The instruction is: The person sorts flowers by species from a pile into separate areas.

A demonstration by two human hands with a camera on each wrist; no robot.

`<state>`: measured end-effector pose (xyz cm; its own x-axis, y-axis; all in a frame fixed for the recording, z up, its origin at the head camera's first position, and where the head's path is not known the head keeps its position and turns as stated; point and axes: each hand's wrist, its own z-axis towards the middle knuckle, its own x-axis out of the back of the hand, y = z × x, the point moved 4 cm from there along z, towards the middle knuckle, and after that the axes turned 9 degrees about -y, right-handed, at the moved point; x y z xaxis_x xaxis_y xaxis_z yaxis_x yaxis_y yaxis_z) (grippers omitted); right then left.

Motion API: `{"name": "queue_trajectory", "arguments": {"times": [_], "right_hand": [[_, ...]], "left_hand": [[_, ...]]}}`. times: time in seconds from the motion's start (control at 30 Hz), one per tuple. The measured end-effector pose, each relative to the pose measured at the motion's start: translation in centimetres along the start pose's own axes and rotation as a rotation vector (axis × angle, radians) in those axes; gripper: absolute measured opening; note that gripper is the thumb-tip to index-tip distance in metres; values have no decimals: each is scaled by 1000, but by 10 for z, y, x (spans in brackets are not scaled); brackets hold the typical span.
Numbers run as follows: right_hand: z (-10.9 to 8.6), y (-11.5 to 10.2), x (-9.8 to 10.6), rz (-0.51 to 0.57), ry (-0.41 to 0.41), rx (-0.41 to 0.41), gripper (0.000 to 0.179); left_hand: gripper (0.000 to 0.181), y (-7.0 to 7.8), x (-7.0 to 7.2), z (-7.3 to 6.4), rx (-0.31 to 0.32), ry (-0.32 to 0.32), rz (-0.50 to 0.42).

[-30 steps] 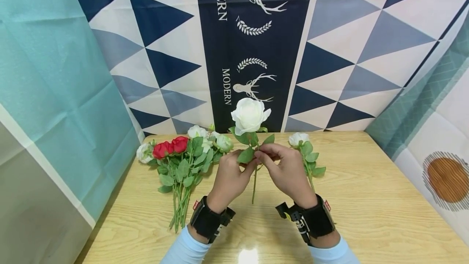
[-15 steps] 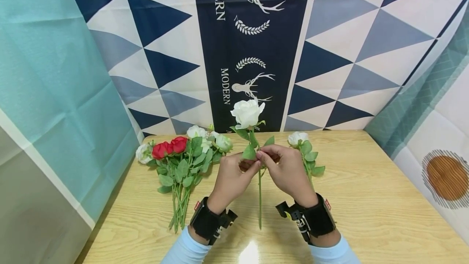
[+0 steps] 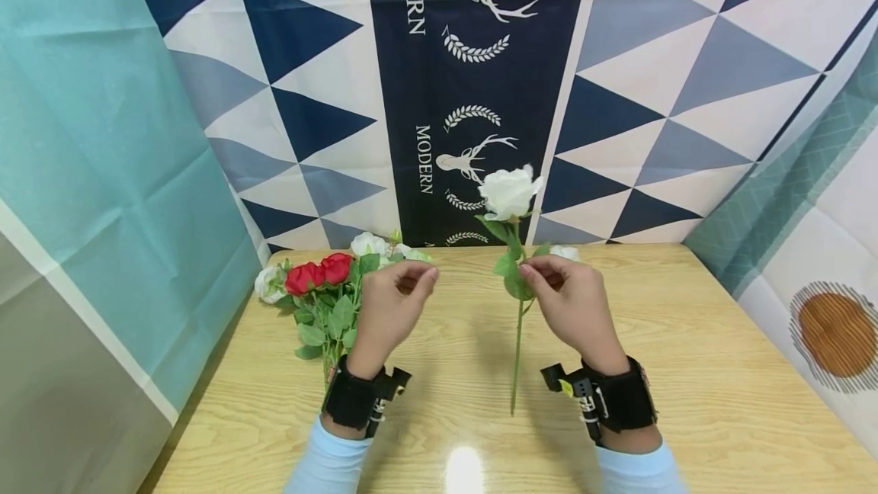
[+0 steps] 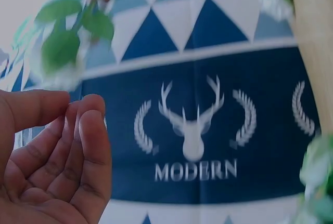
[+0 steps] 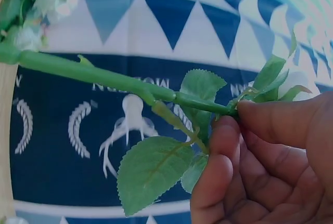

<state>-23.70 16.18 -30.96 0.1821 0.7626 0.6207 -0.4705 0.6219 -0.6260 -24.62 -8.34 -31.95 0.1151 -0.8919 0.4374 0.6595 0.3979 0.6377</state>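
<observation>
An artificial white rose [image 3: 509, 193] stands upright in the air, its green stem hanging down above the table. My right hand [image 3: 576, 307] pinches the stem between thumb and fingers just below the bloom, among the leaves. In the right wrist view the stem [image 5: 104, 77] runs leftward from that pinch, and the bloom is partly hidden behind the hand. My left hand [image 3: 394, 307] is apart from the rose, in front of the flower pile. Its fingers are loosely curled and hold nothing; the left wrist view shows the thumb [image 4: 36, 108] close to the fingertips.
At the left of the wooden table [image 3: 686, 372] lies a pile of artificial flowers with red roses [image 3: 318, 273] and white ones [image 3: 272, 285], partly behind the left hand. Another white flower [image 3: 565, 253] lies behind the right hand. A patterned cloth [image 3: 329, 44] hangs behind the table.
My left hand has let go of the rose and moved left. My right hand has carried the rose to the right, still pinching its stem.
</observation>
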Motion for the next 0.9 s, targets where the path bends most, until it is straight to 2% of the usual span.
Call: {"name": "queue_trajectory", "arguments": {"times": [0.2,0.37,0.47,0.5,0.53,0.6,0.7,0.73,0.77,0.9], "right_hand": [[3,29,21,2,44,-125,21],[3,56,33,-5,39,-225,31],[3,73,36,-8,21,-275,34],[3,78,37,-8,14,-290,34],[3,84,37,-8,8,-307,34],[2,94,37,-11,-1,-337,34],[2,109,36,-11,-13,-374,32],[1,114,35,-7,-19,-388,32],[1,118,33,-2,-26,-402,32],[-4,140,27,25,-67,-474,33]], "left_hand": [[12,-18,36,1,73,91,76],[15,-30,60,-3,122,158,96],[16,-40,71,-7,192,175,94],[17,-63,71,-9,182,191,121],[18,-89,72,-12,170,188,88],[18,-95,77,-14,197,189,79],[19,-107,81,-18,206,196,87],[19,-91,85,-17,247,185,72],[18,-73,87,-16,294,186,105],[18,-87,88,-19,392,155,153]]}}
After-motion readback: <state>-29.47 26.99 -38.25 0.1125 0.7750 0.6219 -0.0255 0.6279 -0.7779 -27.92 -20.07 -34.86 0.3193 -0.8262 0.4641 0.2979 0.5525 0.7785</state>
